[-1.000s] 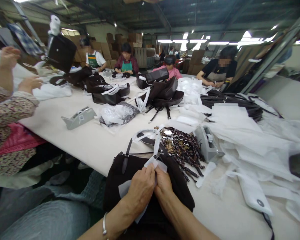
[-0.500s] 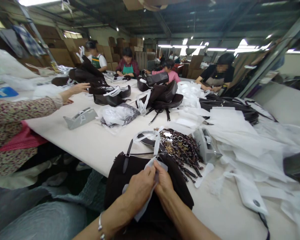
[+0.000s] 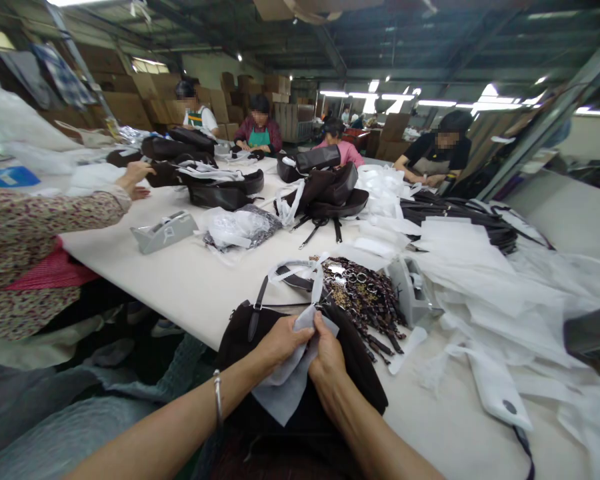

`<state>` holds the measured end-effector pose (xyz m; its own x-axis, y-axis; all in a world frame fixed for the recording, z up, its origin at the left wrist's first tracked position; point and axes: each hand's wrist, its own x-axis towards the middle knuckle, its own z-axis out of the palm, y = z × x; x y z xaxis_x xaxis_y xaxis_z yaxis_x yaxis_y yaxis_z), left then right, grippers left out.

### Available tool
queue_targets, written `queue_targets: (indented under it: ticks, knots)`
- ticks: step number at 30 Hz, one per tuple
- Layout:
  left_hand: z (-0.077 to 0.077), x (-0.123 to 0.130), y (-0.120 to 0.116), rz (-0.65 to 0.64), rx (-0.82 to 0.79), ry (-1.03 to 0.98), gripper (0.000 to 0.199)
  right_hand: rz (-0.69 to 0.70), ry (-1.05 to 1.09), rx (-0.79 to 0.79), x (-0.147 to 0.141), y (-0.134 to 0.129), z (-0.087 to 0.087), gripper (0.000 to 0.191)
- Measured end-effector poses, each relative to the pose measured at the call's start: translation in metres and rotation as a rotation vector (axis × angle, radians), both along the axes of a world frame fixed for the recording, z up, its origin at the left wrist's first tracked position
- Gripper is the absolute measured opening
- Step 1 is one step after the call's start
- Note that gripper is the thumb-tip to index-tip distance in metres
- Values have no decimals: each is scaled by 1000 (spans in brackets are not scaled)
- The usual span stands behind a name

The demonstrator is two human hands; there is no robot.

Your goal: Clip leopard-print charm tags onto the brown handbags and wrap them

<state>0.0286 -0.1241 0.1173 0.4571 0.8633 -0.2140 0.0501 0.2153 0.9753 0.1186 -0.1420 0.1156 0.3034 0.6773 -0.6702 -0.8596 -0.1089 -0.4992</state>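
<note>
A dark brown handbag (image 3: 361,373) lies at the near edge of the table, its handle (image 3: 261,300) raised and partly wrapped in white material. Over the bag's front, a thin white sheet of tissue (image 3: 284,398) hangs down to a point. My left hand (image 3: 286,343) pinches this sheet from the left, near the metal fittings. Close beside it, my right hand (image 3: 326,353) grips the sheet's right side, thumb up. What the fingertips press on under the sheet is hidden.
Beyond the bag lies a pile of patterned straps with metal rings (image 3: 363,293), beside a grey tape dispenser (image 3: 410,293). White sheets (image 3: 480,293) and a white handheld device (image 3: 500,387) are on the right. A co-worker's arm (image 3: 95,203) reaches in from the left; more dark bags (image 3: 330,183) lie farther back.
My left hand has shifted up and its wrist turned, so more of the white sheet hangs in view below. The co-worker's hand at left has drawn back leftward.
</note>
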Motion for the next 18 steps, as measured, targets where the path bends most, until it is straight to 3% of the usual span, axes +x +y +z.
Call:
queue_targets:
  ticks: [3,7,9,12,15,18]
  knots:
    - [3,6,-2,118,-52,-55,25,86,-61,52,1,-12,12,22]
    - [7,-2,7,152,-167,-30,20,548,-401,350,25,-51,40,46]
    - [8,-7,12,121,-229,-30,18,739,-769,443,49,-66,52,64]
    - [12,-13,17,66,-305,-56,20,805,-1517,517,86,-63,64,80]
    - [16,-15,19,38,-325,-102,23,855,-2025,696,106,-36,63,70]
    - [14,-17,21,12,-339,-126,27,874,-2188,968,108,-7,58,35]
